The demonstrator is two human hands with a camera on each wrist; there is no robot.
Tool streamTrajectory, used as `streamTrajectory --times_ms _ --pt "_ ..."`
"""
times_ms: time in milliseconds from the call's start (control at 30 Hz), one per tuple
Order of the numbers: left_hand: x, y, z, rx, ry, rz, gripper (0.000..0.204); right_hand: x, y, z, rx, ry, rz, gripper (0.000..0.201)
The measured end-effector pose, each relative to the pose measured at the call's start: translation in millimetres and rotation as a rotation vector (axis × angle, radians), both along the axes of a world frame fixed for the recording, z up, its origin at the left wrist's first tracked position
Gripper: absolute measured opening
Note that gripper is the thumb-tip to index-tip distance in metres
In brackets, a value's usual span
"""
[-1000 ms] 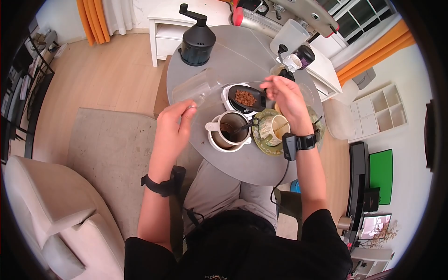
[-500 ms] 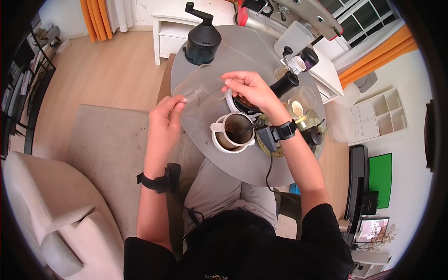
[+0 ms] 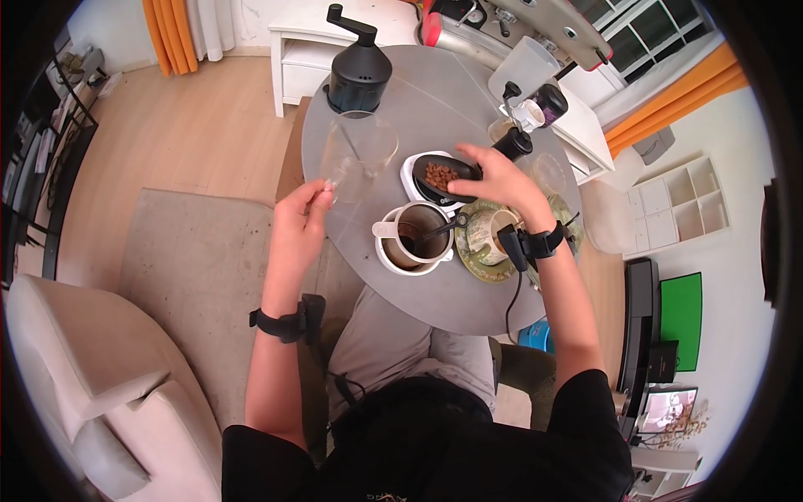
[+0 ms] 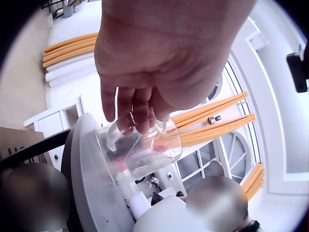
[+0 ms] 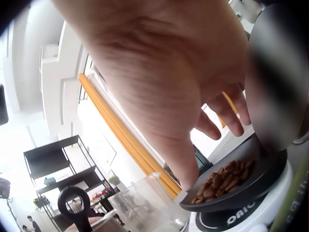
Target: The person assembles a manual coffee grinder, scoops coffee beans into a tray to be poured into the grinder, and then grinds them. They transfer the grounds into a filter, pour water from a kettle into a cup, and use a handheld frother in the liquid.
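Observation:
My left hand (image 3: 299,222) pinches the handle of a clear glass jug (image 3: 360,155), raised and tilted over the left side of the table. A thin rod-like line shows inside the jug. My right hand (image 3: 506,184) spreads over a black dish (image 5: 260,157) of brown coffee beans (image 3: 440,176), fingers extended, with its thumb right at the rim in the right wrist view. Beneath the dish sits a white scale (image 3: 409,171). Nearer my lap, a cream pitcher (image 3: 386,230) with dark residue holds a black-handled tool (image 3: 458,221).
A black hand-crank grinder (image 3: 360,75) stands at the back left of the grey table (image 3: 435,92). A patterned cup on a green plate (image 3: 475,266) lies under my right wrist. Behind it are a black-handled portafilter-like piece (image 3: 514,144), a dark jar (image 3: 550,105) and a translucent container (image 3: 524,67).
My right hand went from holding a thin rod to the jug's rim, then moved right, without the rod, to the bean dish. The jug turned more upright in my left hand.

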State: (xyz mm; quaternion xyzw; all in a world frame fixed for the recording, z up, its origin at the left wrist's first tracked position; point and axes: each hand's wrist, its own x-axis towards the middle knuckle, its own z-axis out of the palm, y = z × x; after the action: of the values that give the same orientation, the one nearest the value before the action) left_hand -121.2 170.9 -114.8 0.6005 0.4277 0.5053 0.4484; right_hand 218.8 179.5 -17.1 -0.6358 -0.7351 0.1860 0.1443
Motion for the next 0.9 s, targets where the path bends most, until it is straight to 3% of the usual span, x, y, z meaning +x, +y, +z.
streamTrajectory --times_ms 67,333,833,900 --pt "5 -2 -1 -0.012 0.015 -0.03 0.019 -1 -5 -1 -0.062 -0.231 0.104 0.084" --pt "24 -10 -8 -0.019 0.005 -0.207 0.011 -14 -9 -6 -0.09 -0.225 0.044 0.085" --pt "30 -11 -11 0.024 -0.044 -0.163 0.011 -1 -3 15 0.104 -0.025 0.035 0.084" --pt "30 -11 -10 0.014 -0.044 -0.167 0.011 0 -1 20 0.043 0.109 0.027 0.085"
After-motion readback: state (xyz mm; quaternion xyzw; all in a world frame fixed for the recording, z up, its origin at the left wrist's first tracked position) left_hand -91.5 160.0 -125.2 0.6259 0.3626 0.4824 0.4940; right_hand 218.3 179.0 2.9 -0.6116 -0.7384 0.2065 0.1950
